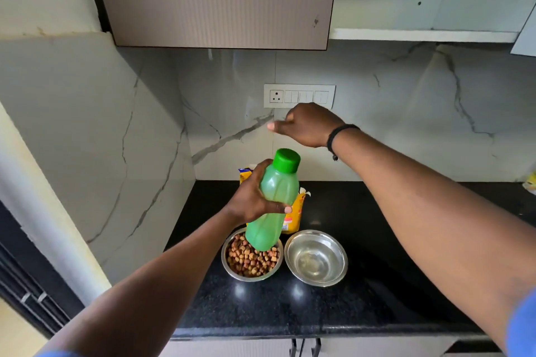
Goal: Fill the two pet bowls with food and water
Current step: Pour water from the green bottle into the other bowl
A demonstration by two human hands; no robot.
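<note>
Two round steel bowls sit side by side on the black speckled counter (362, 284), close together. The left bowl (251, 259) is heaped with brown and tan kibble pieces; the right bowl (316, 257) holds clear water, its shiny bottom showing through. The left hand (255, 197) is wrapped around the middle of a translucent light-green bottle (274, 203), thumb across the front, holding it roughly upright and a little tilted above the kibble bowl. A darker green cap (287, 160) sits on the bottle's top. The right hand (307, 124) hovers above the cap, holding nothing, fingers loosely curled with the thumb pointing left, a black band at the wrist. Behind the bottle, a yellow food bag (294, 214) stands on the counter, far of the bowls.
</note>
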